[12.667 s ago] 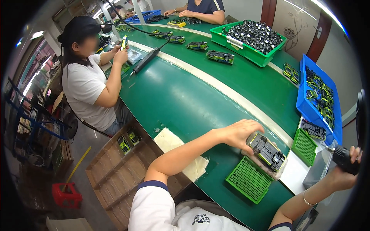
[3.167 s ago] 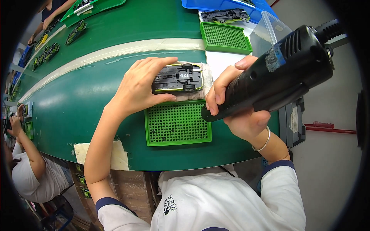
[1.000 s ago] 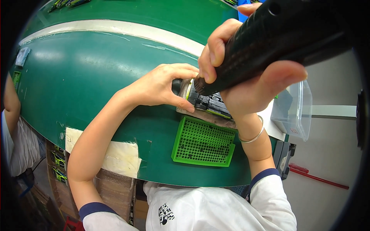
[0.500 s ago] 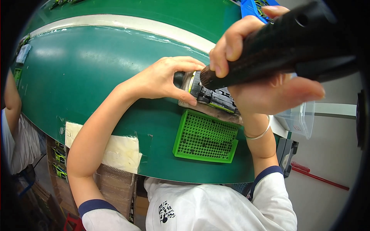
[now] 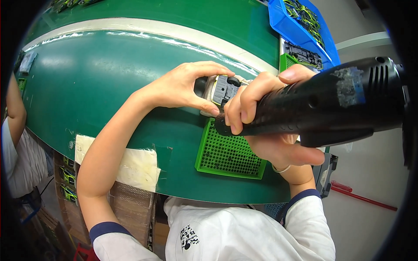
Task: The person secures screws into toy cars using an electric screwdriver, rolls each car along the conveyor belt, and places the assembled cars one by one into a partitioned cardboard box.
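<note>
A toy car (image 5: 224, 90) lies wheels up, its grey underside showing, in a pale holder on the green table. My left hand (image 5: 185, 85) grips the car's near-left end between thumb and fingers. A bulky black electric screwdriver (image 5: 322, 108) is in my right hand (image 5: 276, 150), fingers wrapped round its body. The screwdriver's front end is over the far-left corner of a green perforated tray (image 5: 228, 175), which holds small dark screws in its holes. My right hand hides the right part of the car and of the tray.
At the far right, a blue bin (image 5: 278, 19) holds yellow-green and black parts; a grey chassis (image 5: 305, 55) lies beside it. A whitish sheet (image 5: 135, 169) covers the near edge. Another person's arm (image 5: 15, 106) shows at left. A red rod (image 5: 365, 198) lies at lower right.
My right hand has brought the electric screwdriver from above the car's underside toward me, to the tray's far corner. My left hand stays on the car. The blue bin shows more fully.
</note>
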